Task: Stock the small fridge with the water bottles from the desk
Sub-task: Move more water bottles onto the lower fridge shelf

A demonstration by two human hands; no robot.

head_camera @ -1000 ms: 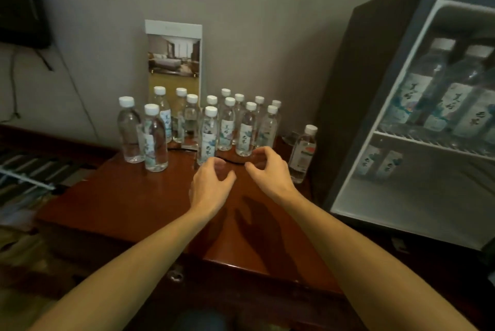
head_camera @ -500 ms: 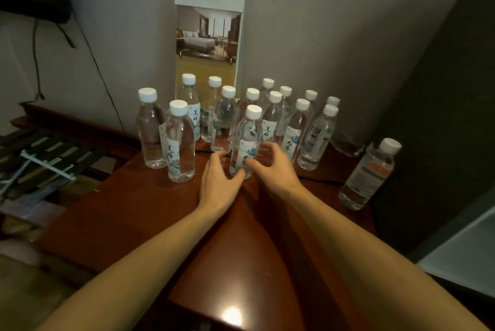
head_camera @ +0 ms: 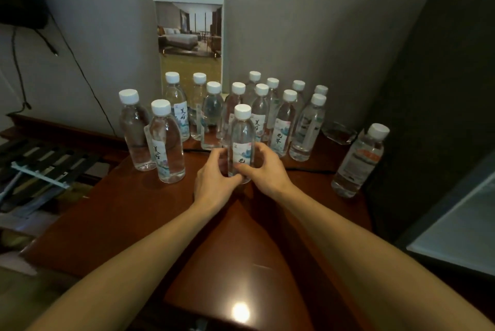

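Observation:
Several clear water bottles with white caps stand on the brown desk [head_camera: 139, 213] near the wall. The front bottle [head_camera: 242, 132] stands upright between my two hands. My left hand [head_camera: 214, 183] curls around its lower left side. My right hand [head_camera: 263, 167] wraps its lower right side, thumb across the label. Two more bottles [head_camera: 167, 143] stand apart to the left. One bottle with an orange label [head_camera: 360, 160] stands alone at the right, beside the fridge's dark side [head_camera: 434, 116]. The fridge's inside is out of view.
A tall hotel brochure [head_camera: 188, 33] leans on the wall behind the bottles. A glass ashtray [head_camera: 338, 132] sits at the back right. A black cable runs across the desk behind the front bottle. A luggage rack [head_camera: 40, 164] stands to the left. The fridge's white edge [head_camera: 455, 234] shows lower right.
My view turned left, away from the fridge interior. Both hands moved forward and closed around the front bottle, which they were only approaching before.

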